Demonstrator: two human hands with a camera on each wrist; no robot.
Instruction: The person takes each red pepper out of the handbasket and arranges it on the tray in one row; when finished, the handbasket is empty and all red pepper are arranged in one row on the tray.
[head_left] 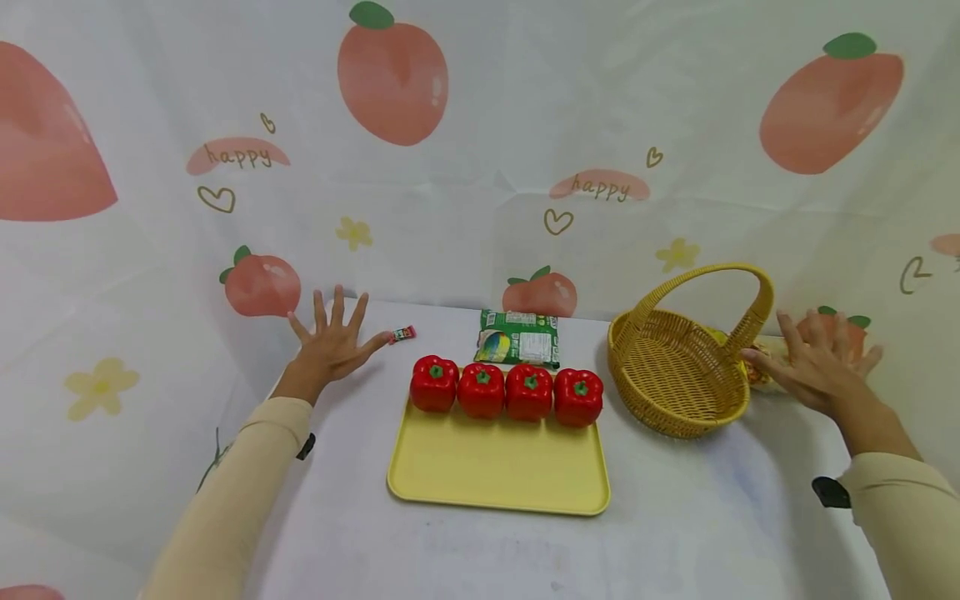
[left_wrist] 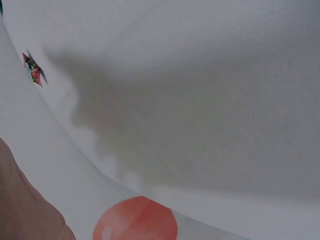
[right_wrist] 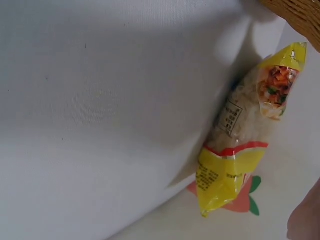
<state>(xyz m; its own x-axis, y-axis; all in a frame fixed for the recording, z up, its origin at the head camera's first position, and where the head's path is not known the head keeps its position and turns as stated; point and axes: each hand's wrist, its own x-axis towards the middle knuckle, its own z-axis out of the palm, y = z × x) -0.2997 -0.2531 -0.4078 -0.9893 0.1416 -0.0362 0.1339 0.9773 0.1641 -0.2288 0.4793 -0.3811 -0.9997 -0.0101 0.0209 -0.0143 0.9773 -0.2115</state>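
My left hand (head_left: 332, 343) is held over the table's left side with its fingers spread and nothing in it. Its thumb points toward a small red-and-green wrapped packet (head_left: 402, 334). On the other side, my right hand (head_left: 821, 367) is spread too and holds nothing, just right of a yellow wicker basket (head_left: 675, 375) with a tall handle. Behind that hand lies a yellow-and-clear food bag (right_wrist: 237, 130), partly hidden in the head view by basket and hand. Between the hands, several red bell peppers (head_left: 482, 390) stand in a row along the back of a yellow tray (head_left: 498, 467).
A green packet (head_left: 518, 338) lies flat behind the peppers, close to the back wall. The fruit-printed cloth (head_left: 465, 225) rises behind and at the sides of the white table (head_left: 480, 554). The basket's handle stands up high near my right hand.
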